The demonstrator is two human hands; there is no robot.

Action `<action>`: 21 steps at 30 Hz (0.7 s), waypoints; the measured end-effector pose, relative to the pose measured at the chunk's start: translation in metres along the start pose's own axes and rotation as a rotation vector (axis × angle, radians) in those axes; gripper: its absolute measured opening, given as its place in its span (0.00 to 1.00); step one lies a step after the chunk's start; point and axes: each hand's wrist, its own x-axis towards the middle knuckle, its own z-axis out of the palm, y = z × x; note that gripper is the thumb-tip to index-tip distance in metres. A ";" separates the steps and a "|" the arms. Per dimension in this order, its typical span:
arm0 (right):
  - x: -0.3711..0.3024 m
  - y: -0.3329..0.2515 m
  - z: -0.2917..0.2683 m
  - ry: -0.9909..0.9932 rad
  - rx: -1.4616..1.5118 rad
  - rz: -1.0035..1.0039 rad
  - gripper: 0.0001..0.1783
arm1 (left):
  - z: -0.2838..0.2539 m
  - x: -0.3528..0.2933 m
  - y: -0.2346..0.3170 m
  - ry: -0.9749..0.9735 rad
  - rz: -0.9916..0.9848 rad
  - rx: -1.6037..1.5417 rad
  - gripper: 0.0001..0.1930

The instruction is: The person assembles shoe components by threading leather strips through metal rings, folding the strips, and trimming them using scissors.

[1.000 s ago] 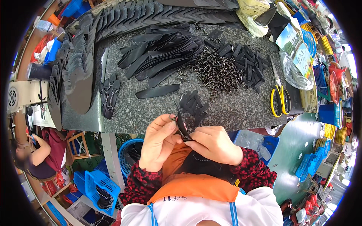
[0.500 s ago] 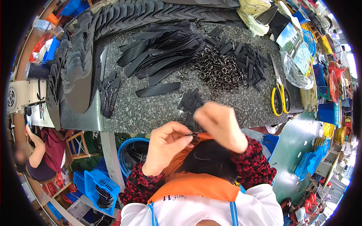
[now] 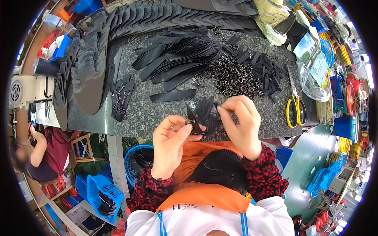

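Above the near table edge, my left hand (image 3: 171,139) pinches a black strap (image 3: 192,115) with its tip pointing up. A small metal fitting on the strap shows by my thumb. Just to the right, my right hand (image 3: 243,122) has thumb and finger pressed together on a short black strip (image 3: 216,107). That strip is at the edge of a small heap of short strips (image 3: 204,110). One longer black strip (image 3: 173,95) lies flat beyond my left hand. Farther back are a heap of metal clasps (image 3: 236,76) and more short strips (image 3: 269,70).
Long black strips (image 3: 177,57) are piled at the middle back. Straps with clasps (image 3: 121,100) lie at left, near overlapping black sheets (image 3: 90,90). Yellow-handled scissors (image 3: 295,110) rest at right. A blue basket (image 3: 132,157) stands below the table; another person (image 3: 47,157) sits far left.
My right hand has moved from near my left hand up and right to the heap of short strips. The strap in my left hand now points upward. The view has shifted slightly.
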 end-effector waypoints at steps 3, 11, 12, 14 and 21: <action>-0.006 -0.029 -0.013 -0.156 0.465 0.254 0.04 | 0.010 0.002 -0.003 0.023 0.096 0.128 0.05; -0.007 -0.030 -0.013 -0.400 1.076 0.908 0.07 | 0.014 0.002 -0.013 0.040 0.658 0.889 0.12; -0.008 -0.032 -0.010 -0.317 1.065 0.851 0.06 | 0.017 0.001 -0.013 0.046 0.661 0.895 0.12; -0.011 -0.034 -0.008 -0.233 1.052 0.793 0.06 | 0.018 0.003 -0.015 0.027 0.659 0.885 0.12; -0.006 -0.031 -0.017 -0.313 0.930 0.747 0.11 | 0.011 0.000 -0.011 -0.089 0.544 0.814 0.15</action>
